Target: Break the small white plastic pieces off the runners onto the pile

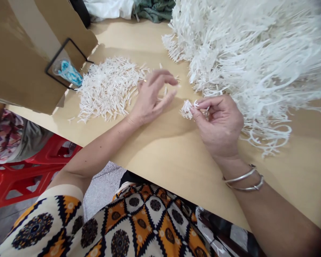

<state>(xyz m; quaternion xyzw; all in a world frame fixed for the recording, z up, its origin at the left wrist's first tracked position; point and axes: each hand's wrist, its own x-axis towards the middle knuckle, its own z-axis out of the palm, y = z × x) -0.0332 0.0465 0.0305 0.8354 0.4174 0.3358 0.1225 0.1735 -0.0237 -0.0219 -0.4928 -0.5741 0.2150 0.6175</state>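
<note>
My right hand (219, 123) pinches a small white branched plastic piece (187, 109) between thumb and fingertips, just above the table. To its left, my left hand (156, 93) hovers with fingers curved and apart, nothing between them. Beyond that wrist lies a low pile of short white plastic bits (109, 87). A much larger heap of long white stringy plastic sprigs (246, 53) rises behind and right of my right hand, some strands curling near its wrist. A few loose bits lie on the table close to my left fingertips.
A cardboard box (24, 46) stands at the left of the pale table (160, 150), beside a black wire stand (69, 41) and a blue-and-white packet (69, 73). Cloths (152, 9) lie at the back. A person sits at left near red stools (34, 171).
</note>
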